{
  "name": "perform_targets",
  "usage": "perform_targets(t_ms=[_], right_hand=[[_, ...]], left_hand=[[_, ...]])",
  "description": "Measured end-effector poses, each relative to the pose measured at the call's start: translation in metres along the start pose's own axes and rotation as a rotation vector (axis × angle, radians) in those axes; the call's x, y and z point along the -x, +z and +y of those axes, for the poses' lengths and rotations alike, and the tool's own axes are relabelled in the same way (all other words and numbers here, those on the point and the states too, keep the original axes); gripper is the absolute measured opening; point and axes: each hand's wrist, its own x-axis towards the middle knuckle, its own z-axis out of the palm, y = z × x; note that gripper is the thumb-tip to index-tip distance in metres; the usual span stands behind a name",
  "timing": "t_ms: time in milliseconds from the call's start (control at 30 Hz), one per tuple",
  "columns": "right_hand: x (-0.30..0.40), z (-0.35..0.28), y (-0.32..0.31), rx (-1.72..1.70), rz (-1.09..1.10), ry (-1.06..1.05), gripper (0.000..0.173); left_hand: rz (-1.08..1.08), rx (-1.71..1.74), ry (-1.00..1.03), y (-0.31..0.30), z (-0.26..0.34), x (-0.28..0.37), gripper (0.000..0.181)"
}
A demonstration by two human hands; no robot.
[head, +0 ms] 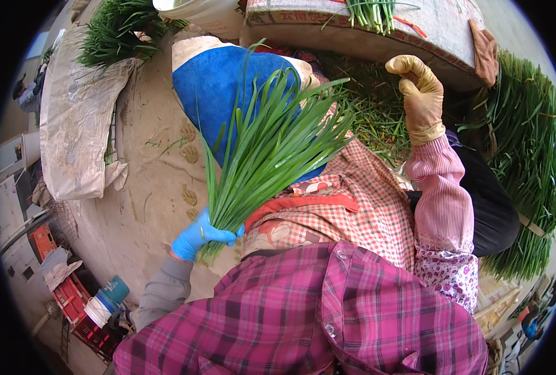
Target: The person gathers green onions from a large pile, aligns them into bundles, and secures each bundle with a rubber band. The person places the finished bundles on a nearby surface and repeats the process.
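My left hand, in a blue glove, grips a bunch of Chinese chives near its cut ends. The long green leaves fan up and right across a blue cloth over my lap and the checked apron. Off to the right is my right hand in a pale yellow rubber glove, raised with bent fingers. A gap shows between its index finger and thumb, and I see nothing held there. Loose leaf trimmings lie on the ground below and left of it.
A sack-covered work surface ahead carries a small chive bundle and a brown glove or cloth. Tall chives stand at right. A white bucket, more chives and a pale sheet are at upper left.
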Motion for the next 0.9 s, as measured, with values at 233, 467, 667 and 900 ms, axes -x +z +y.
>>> perform_targets(t_ms=[233,467,667,900], right_hand=[[0.026,-0.018,0.045,0.440,-0.680,-0.151,0.052],[0.017,0.022,-0.011,0.236,-0.218,0.232,0.035],[0.021,0.021,-0.038,0.086,0.022,0.354,0.018],[0.021,0.017,-0.043,-0.040,0.074,0.203,0.008]], left_hand=[[0.142,-0.158,0.128,-0.003,0.036,0.006,0.037],[0.854,-1.148,0.676,-0.030,0.123,0.023,0.054],[0.739,-1.766,0.494,-0.016,0.128,0.015,0.088],[0.679,-1.723,0.484,-0.013,0.120,0.006,0.087]])
